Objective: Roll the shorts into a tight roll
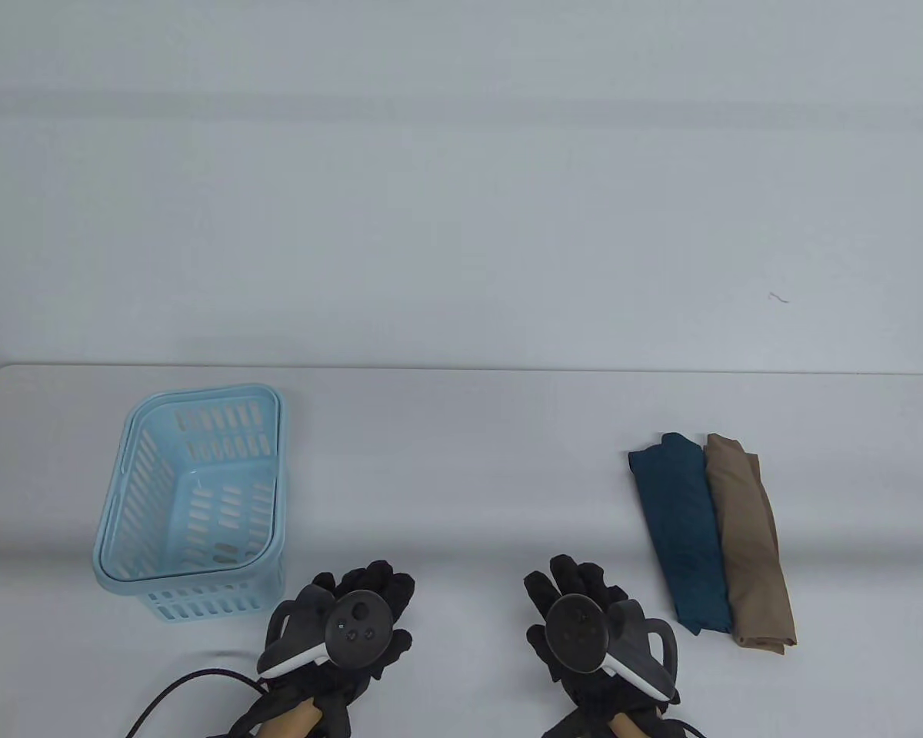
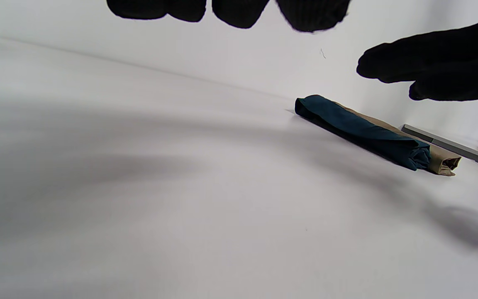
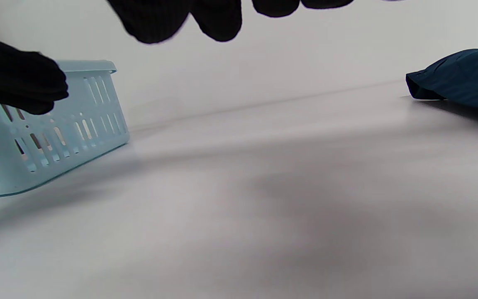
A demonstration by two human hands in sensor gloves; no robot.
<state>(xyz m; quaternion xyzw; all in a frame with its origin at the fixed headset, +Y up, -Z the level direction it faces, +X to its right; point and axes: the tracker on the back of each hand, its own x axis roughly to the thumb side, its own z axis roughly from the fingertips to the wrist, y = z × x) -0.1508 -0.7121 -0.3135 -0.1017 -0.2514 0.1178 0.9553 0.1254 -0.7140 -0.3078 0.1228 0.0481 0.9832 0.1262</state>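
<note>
Both hands are hovering at the near edge of the table (image 1: 461, 430) — the left hand (image 1: 350, 623) and the right hand (image 1: 588, 626) are holding nothing, fingers loosely spread and pointing forward, a tracker sitting on the back of each.

Two pairs of shorts are lying side by side and touching, out to the right of the right hand: the dark teal shorts (image 1: 684, 534) nearer it, the tan shorts (image 1: 750, 542) on the far side. Both are already looking folded or rolled into long narrow bundles; whether either counts as a tight roll I cannot tell.

Judging by the soft creases, the fabric is light and limp, likely to spring loose unless pinned flat — taking hold at one short end with both hands seems the sensible start.

Farther out, a pale blue slotted basket (image 1: 192, 500) is standing to the left, apparently empty. No labels or writing are showing anywhere.
</note>
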